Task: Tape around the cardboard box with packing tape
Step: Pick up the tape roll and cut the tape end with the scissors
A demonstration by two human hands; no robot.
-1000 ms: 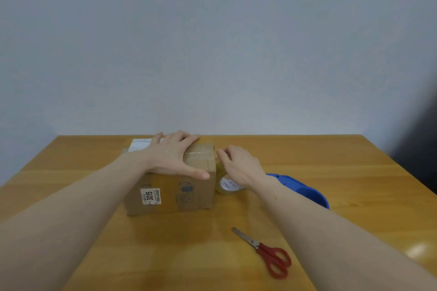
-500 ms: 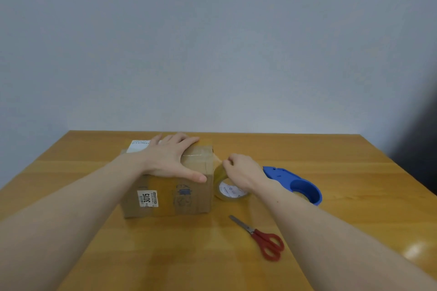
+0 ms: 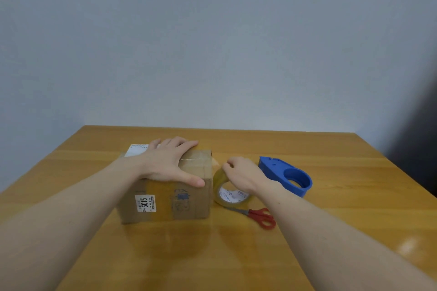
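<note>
Left hand (image 3: pixel 170 163) is flat, fingers spread on top of the cardboard box (image 3: pixel 165 196) mid-table, prob pinning it so it won't slide. Right hand (image 3: pixel 241 175) grips the tape roll (image 3: pixel 224 192) just beside the box's right edge. Scissors (image 3: pixel 260 216) + blue dispenser (image 3: pixel 286 175) crowd the right; table (image 3: pixel 354 196) beyond looks open.

The right hand (image 3: pixel 243 176) has drawn the tape roll (image 3: pixel 228 192) slightly away from the box (image 3: pixel 175 198).
</note>
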